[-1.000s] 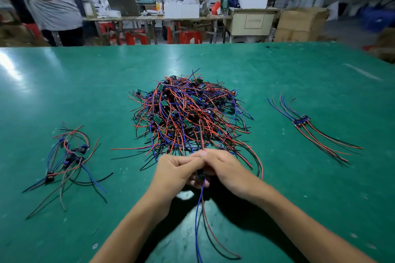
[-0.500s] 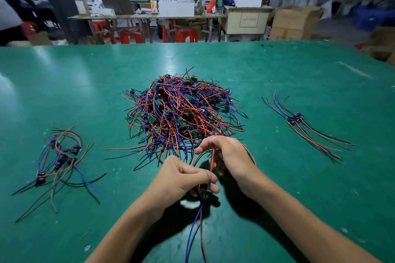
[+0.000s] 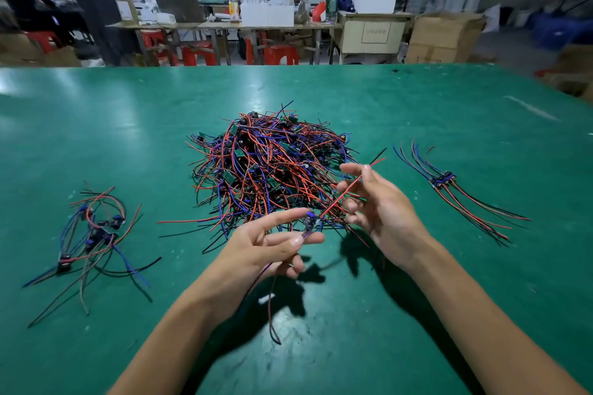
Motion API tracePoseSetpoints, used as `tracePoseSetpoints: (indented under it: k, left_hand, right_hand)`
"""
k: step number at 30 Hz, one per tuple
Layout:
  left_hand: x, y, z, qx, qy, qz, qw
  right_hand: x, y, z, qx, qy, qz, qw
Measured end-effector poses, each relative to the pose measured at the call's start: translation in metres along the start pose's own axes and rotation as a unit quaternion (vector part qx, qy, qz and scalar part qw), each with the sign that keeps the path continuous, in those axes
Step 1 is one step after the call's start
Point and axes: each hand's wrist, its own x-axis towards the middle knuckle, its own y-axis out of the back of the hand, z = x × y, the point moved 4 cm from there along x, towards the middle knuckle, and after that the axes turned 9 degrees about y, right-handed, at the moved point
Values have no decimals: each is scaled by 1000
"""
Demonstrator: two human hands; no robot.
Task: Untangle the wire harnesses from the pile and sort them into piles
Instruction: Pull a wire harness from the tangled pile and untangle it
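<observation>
Harnesses in a small sorted pile (image 3: 93,234) are lying at the left of the green bench (image 3: 417,99). The left hand (image 3: 256,250) is pinching one wire harness (image 3: 309,223) between thumb and fingers, its leads hanging below. Behind is sitting the tangled pile (image 3: 269,167). The right hand (image 3: 382,212), fingers spread, is touching a red lead. Further right, straightened harnesses (image 3: 449,183) are resting.
</observation>
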Motion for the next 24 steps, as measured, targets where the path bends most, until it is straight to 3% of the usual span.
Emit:
tracePoseSetpoints:
  k: [7, 11, 14, 15, 17, 20, 22, 24]
  left_hand:
    - [-2, 7, 6, 40, -39, 98, 994]
    - [-2, 11, 6, 89, -50, 152, 983]
    - [-4, 13, 10, 127, -123, 202, 963]
    - [-6, 15, 13, 177, -168, 242, 939]
    - [-12, 16, 18, 315, -268, 327, 850]
    - [-20, 13, 21, 439, -394, 349, 728]
    - [-20, 14, 20, 465, -420, 345, 698]
    - [-20, 15, 20, 455, -423, 352, 700]
  right_hand:
    - [-8, -12, 11, -120, 5, -85, 989]
    - [-5, -8, 7, -81, 13, -47, 995]
    - [-2, -2, 0, -46, 22, -29, 998]
    - [-2, -1, -2, -42, 28, -28, 998]
    - [-1, -1, -3, -38, 37, -28, 998]
    - [-2, -2, 1, -38, 36, -30, 998]
    - [-3, -2, 2, -31, 32, -30, 999]
    - [-2, -2, 2, -23, 28, -27, 999]
